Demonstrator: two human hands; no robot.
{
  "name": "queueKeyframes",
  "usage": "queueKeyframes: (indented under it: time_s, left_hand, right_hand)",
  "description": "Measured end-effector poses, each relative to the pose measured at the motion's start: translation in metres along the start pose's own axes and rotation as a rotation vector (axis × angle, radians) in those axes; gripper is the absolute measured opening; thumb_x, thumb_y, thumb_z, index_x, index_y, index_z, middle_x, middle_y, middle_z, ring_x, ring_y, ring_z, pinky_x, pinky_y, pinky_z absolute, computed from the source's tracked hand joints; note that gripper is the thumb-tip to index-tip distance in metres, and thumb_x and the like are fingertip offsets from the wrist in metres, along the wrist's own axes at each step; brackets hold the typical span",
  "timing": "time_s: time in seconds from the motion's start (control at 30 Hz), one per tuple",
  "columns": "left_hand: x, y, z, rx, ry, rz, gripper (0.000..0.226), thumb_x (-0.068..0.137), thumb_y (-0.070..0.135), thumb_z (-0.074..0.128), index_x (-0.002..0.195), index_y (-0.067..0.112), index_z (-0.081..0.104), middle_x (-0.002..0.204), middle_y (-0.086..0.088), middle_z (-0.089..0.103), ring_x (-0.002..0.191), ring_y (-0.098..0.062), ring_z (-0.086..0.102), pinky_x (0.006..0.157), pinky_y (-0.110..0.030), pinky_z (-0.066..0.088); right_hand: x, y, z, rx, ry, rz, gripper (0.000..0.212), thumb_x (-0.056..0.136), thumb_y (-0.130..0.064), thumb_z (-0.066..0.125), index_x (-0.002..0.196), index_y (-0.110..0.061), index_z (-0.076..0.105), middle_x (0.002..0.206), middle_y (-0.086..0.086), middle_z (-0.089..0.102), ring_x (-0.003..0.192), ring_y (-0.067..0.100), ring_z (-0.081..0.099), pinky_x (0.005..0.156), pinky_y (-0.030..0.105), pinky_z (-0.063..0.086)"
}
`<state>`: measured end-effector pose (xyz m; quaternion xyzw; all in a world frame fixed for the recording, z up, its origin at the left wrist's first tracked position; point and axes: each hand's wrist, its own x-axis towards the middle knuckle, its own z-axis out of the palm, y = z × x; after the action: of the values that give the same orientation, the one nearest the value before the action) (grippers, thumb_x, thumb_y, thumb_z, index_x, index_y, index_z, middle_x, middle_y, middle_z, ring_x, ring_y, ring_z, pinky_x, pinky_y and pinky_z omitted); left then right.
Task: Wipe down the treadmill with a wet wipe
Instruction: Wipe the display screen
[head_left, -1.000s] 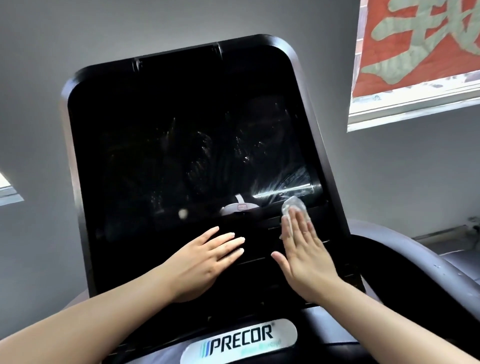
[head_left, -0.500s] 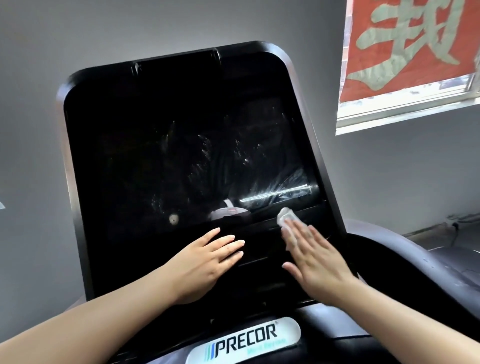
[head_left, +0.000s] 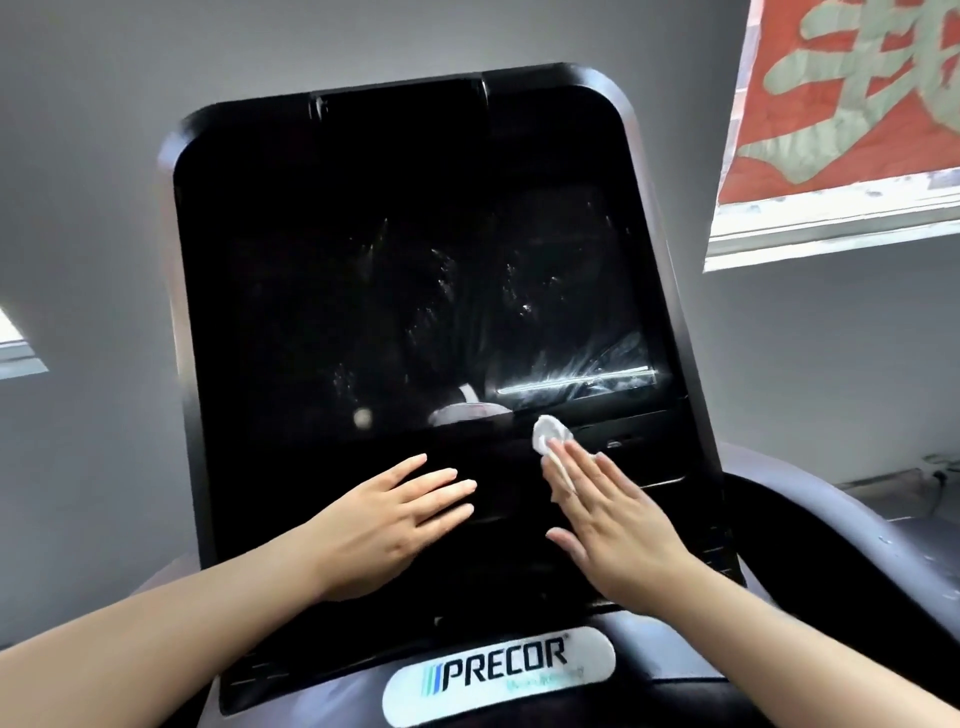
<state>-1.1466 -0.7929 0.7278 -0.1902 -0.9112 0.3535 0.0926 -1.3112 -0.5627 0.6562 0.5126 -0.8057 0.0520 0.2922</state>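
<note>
From my remote feed, both hands lie flat on the treadmill console (head_left: 363, 260). The right hand (head_left: 618, 525) has its fingers straight and close together, pressing a crumpled white wet wipe (head_left: 549, 432) against the dark panel just under the smeared screen (head_left: 415, 322); part of the wipe pokes out past the fingertips. The left hand (head_left: 387, 525) rests open, fingers extended, beside it and apart. A Precor badge (head_left: 501, 673) sits below. A red banner (head_left: 852, 88) hangs in the window.

Glossy black treadmill console (head_left: 415, 260), streaky at lower right; white wet wipe (head_left: 549, 432); red banner (head_left: 841, 104) with green characters, upper right.
</note>
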Motion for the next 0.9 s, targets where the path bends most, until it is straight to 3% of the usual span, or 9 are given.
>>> queueKeyframes:
  time_s: [0.1,0.17,0.27,0.43,0.5,0.6,0.7,0.8,0.9]
  left_hand:
    - [-0.028,-0.003,0.007,0.008,0.003,-0.055,0.052,0.082,0.027,0.037,0.129,0.017,0.057,0.139,-0.006,0.051,0.126,-0.022,0.050,0.112,-0.042,0.011]
    - [-0.045,-0.004,0.011,0.012,-0.002,-0.086,0.051,0.082,0.026,0.039,0.132,0.018,0.051,0.140,-0.005,0.049,0.128,-0.022,0.047,0.114,-0.042,0.011]
    - [-0.068,-0.007,0.013,0.009,-0.022,-0.135,0.051,0.082,0.023,0.040,0.133,0.018,0.046,0.141,-0.005,0.048,0.131,-0.022,0.042,0.114,-0.042,0.012]
    - [-0.096,-0.012,0.012,0.017,-0.057,-0.173,0.051,0.082,0.024,0.040,0.132,0.017,0.046,0.139,-0.005,0.051,0.126,-0.023,0.051,0.112,-0.042,0.014]
    - [-0.108,-0.016,0.014,0.008,-0.078,-0.202,0.049,0.083,0.025,0.041,0.131,0.018,0.050,0.139,-0.005,0.051,0.125,-0.023,0.051,0.112,-0.042,0.014]
    - [-0.130,-0.020,0.016,0.004,-0.100,-0.254,0.047,0.084,0.027,0.041,0.129,0.020,0.053,0.139,-0.004,0.051,0.125,-0.023,0.051,0.112,-0.042,0.015]
    - [-0.150,-0.021,0.017,0.001,-0.136,-0.290,0.048,0.082,0.028,0.042,0.128,0.020,0.055,0.138,-0.003,0.052,0.124,-0.022,0.052,0.112,-0.041,0.015]
    - [-0.165,-0.025,0.016,-0.001,-0.167,-0.318,0.049,0.081,0.029,0.041,0.126,0.019,0.059,0.136,-0.004,0.054,0.122,-0.022,0.054,0.111,-0.041,0.014]
    - [-0.176,-0.033,0.016,0.014,-0.183,-0.310,0.050,0.081,0.027,0.039,0.125,0.016,0.060,0.132,-0.005,0.057,0.120,-0.022,0.055,0.112,-0.040,0.013]
  right_hand:
    - [0.003,0.019,-0.003,0.025,-0.007,0.230,0.068,0.101,-0.049,0.007,0.149,-0.002,0.011,0.157,0.014,0.015,0.145,0.024,0.009,0.116,0.035,0.006]
    - [0.014,-0.001,0.000,0.058,0.032,0.260,0.070,0.101,-0.049,0.008,0.149,0.001,0.014,0.156,0.019,0.010,0.145,0.030,0.008,0.116,0.037,0.006]
    - [0.040,-0.059,0.004,0.107,0.095,0.083,0.068,0.101,-0.047,0.011,0.147,0.002,0.018,0.156,0.019,0.014,0.145,0.030,0.010,0.115,0.039,0.009]
    - [0.061,-0.121,0.008,0.091,0.061,-0.281,0.071,0.093,-0.049,0.027,0.145,0.000,0.020,0.152,0.015,0.027,0.144,0.024,0.009,0.114,0.037,0.014]
    - [0.060,-0.106,0.007,0.040,0.073,-0.276,0.069,0.098,-0.047,0.020,0.147,0.001,0.016,0.152,0.014,0.026,0.144,0.023,0.009,0.114,0.038,0.013]
    - [0.060,-0.091,0.002,0.075,0.068,-0.110,0.067,0.101,-0.046,0.007,0.144,0.002,0.023,0.154,0.015,0.021,0.144,0.026,0.013,0.115,0.039,0.012]
    - [0.075,-0.128,0.005,0.182,0.099,-0.019,0.068,0.101,-0.047,0.008,0.146,0.003,0.020,0.153,0.020,0.021,0.143,0.031,0.017,0.114,0.041,0.013]
    - [0.095,-0.183,0.008,0.199,0.124,-0.148,0.068,0.099,-0.047,0.015,0.146,0.002,0.021,0.154,0.018,0.021,0.143,0.028,0.016,0.114,0.040,0.013]
    - [0.103,-0.212,0.007,0.169,0.065,-0.376,0.072,0.086,-0.050,0.029,0.138,-0.003,0.044,0.149,0.012,0.035,0.142,0.026,0.017,0.114,0.037,0.011]
